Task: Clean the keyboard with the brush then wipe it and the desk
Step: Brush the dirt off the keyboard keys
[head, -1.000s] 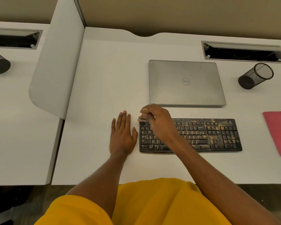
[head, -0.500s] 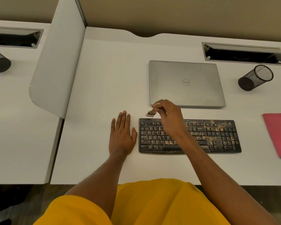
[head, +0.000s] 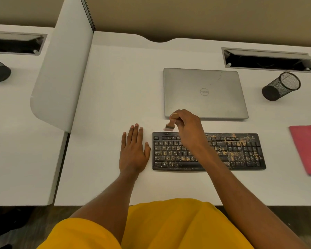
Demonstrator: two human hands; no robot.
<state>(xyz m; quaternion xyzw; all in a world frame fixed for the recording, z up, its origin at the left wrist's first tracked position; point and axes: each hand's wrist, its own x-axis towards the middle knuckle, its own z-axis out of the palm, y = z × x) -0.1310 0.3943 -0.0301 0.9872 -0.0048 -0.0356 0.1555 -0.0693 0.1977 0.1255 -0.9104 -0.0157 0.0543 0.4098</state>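
Most of the task is judged outstanding. Step 1, brushing, appears to be in hand: the right hand (head: pixel 188 130) pinches the handle of the brush (head: pixel 170 125) between curled fingers and thumb, bristles down, just beyond the far left corner of the keyboard (head: pixel 241 153). The bristles are blurred, so contact with the desk (head: pixel 115 87) cannot be confirmed. Steps 2 and 3, wiping the keyboard and the desk, are not yet begun: the cloth (head: pixel 307 148) lies flat at the right edge of the desk, well apart from both hands.

The left hand (head: pixel 133 150) lies flat on the desk, fingers straight, holding nothing, just beside the keyboard's left end.

Keyboard location: near the front edge of the desk and parallel to it, with the closed laptop (head: pixel 205 92) just behind.

Keyboard condition: black, with a number pad. Tan grit speckles most keys. The deposit is heaviest over the right third and along the far right corner; the left keys carry a thinner scatter.
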